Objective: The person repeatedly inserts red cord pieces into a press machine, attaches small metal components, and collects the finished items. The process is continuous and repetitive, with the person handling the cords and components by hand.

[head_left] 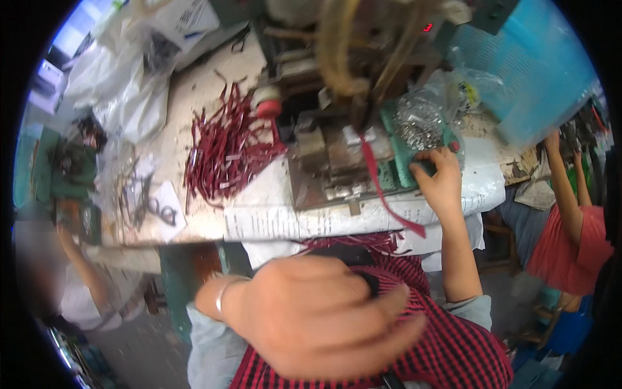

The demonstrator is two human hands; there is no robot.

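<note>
My left hand [317,318] is large and close in the foreground, over my red-and-black checked apron [453,343]. It is smeared by motion, so its grip is unclear. At the green tray [406,175], my right hand [442,178] has its thumb and fingers curled together; anything between them is too small to make out. Small shiny metal pieces [418,123] fill the tray just beyond that hand. A dark red strap [376,172] hangs from the machine's metal work plate [337,152], its loose end lying towards me. No hand touches the strap.
A pile of dark red straps [227,152] lies left of the machine, beside a red button [268,107]. More straps [363,243] lie at the table's front edge. Scissors [162,211] and plastic bags [123,97] are further left. A blue basket [525,71] stands right. Other people work on both sides.
</note>
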